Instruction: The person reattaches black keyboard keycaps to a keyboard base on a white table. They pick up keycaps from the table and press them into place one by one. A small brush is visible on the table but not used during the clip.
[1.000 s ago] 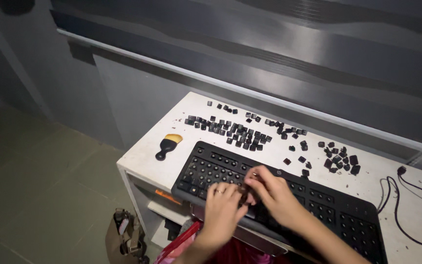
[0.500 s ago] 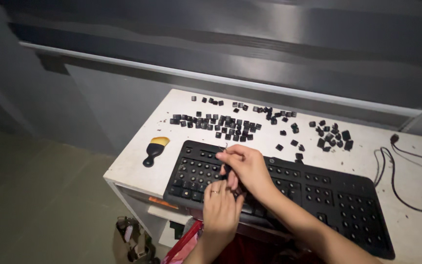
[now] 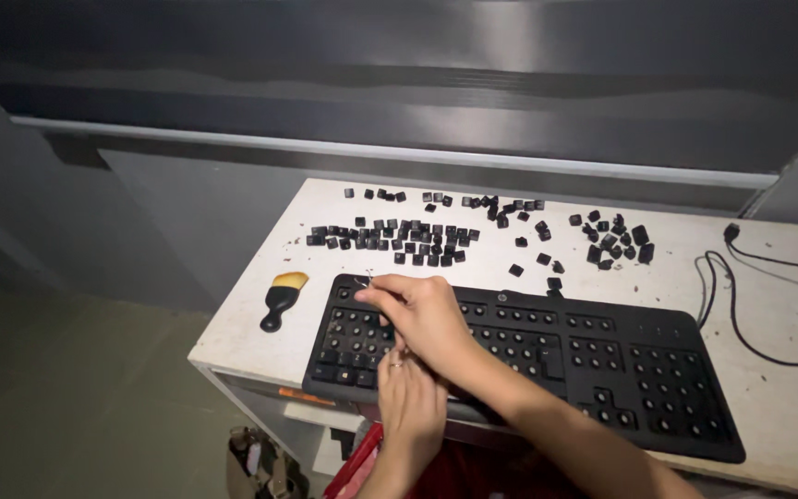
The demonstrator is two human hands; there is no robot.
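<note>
A black keyboard [image 3: 547, 351] with its keycaps off lies on a white table [image 3: 251, 344]. My right hand [image 3: 422, 316] reaches over the keyboard's top left corner, with thumb and finger pinched on a thin metal wire [image 3: 362, 276]. My left hand [image 3: 410, 399], which wears a ring, lies flat on the keyboard's front edge just under the right wrist. Its fingertips are hidden by the right hand. Several loose black keycaps [image 3: 399, 236] lie in rows behind the keyboard.
A second heap of keycaps [image 3: 616, 240] lies at the back right. A small black brush with yellow bristles [image 3: 281, 298] lies left of the keyboard. A black cable [image 3: 741, 305] loops at the right. A bag [image 3: 260, 467] stands on the floor below.
My right hand has lifted from the keyboard's middle and moved left and back to its top left corner with the wire. The left hand stayed at the front edge.
</note>
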